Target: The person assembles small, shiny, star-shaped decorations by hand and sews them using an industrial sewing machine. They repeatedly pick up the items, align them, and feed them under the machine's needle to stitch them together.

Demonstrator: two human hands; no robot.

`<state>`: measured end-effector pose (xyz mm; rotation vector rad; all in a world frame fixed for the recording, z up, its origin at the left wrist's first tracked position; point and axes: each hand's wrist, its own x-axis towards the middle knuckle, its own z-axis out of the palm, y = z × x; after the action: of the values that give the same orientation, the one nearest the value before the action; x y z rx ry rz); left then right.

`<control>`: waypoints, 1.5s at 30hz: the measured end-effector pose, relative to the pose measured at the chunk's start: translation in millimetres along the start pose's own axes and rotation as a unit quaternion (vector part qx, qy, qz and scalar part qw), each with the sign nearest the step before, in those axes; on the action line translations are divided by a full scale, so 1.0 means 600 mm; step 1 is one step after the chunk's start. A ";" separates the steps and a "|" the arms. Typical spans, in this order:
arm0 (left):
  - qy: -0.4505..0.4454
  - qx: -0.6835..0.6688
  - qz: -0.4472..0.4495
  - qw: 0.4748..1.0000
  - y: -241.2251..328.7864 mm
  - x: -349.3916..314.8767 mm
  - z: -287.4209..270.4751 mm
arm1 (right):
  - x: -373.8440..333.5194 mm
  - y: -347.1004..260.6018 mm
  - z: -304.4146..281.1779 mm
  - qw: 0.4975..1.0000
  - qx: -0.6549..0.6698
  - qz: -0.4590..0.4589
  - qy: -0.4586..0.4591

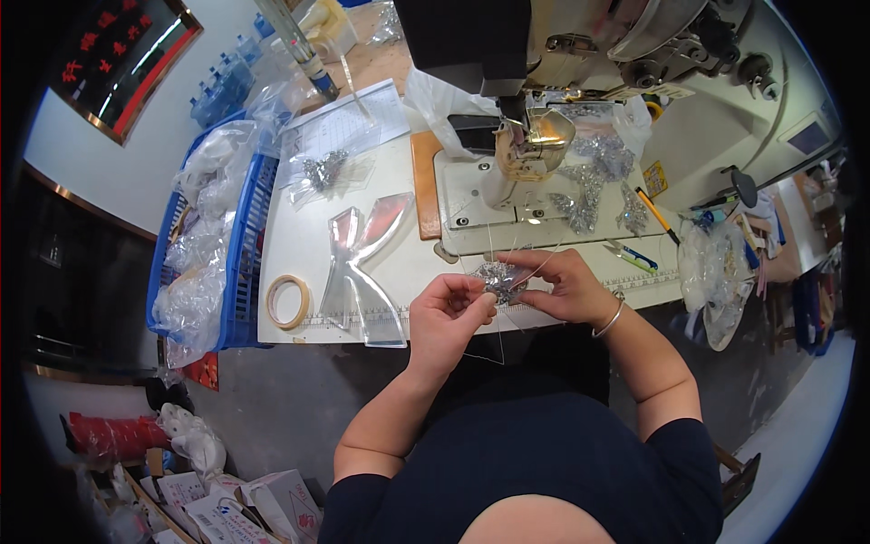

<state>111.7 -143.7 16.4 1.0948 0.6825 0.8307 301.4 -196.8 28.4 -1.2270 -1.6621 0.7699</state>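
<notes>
Just over the table's front edge, my two hands hold a small, glittering silver rhinestone piece (497,277). My left hand (446,319) is closed in a pinch at its left edge, thumb against fingers. From the other side my right hand (569,288) grips it between thumb and fingers. Thin pale threads (501,343) hang below the piece and others rise from it. Beyond my hands stands a sewing machine (535,150), its head above a white bed plate (462,195). More silver rhinestone pieces (580,204) lie right of the needle area.
Left of my hands lie clear curved templates (379,299) and a tape roll (288,302). A blue basket (245,263) of plastic bags stands at the table's left. Small snips (632,257) and an orange pen (658,216) lie to the right, near a ruler strip (666,275).
</notes>
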 end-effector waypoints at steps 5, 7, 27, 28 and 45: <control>0.001 -0.012 -0.016 1.000 -0.001 0.000 -0.002 | -0.003 0.016 0.003 0.999 -0.022 -0.045 0.016; -0.004 -0.022 -0.022 0.999 0.000 0.000 -0.003 | -0.004 0.008 0.002 1.000 -0.004 -0.011 0.009; 0.008 -0.054 -0.031 0.998 -0.002 -0.003 0.006 | -0.008 0.003 -0.002 1.000 0.022 0.010 -0.007; 0.011 -0.056 -0.032 0.998 -0.003 -0.004 0.006 | -0.007 -0.001 -0.002 1.000 0.020 0.012 -0.010; -0.010 -0.024 -0.031 0.999 -0.022 0.001 0.004 | -0.019 0.007 0.013 0.987 0.140 0.074 0.007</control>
<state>117.2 -147.1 4.5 1.0322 0.6741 0.7785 296.9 -205.7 18.2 -1.1596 -1.4071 1.0458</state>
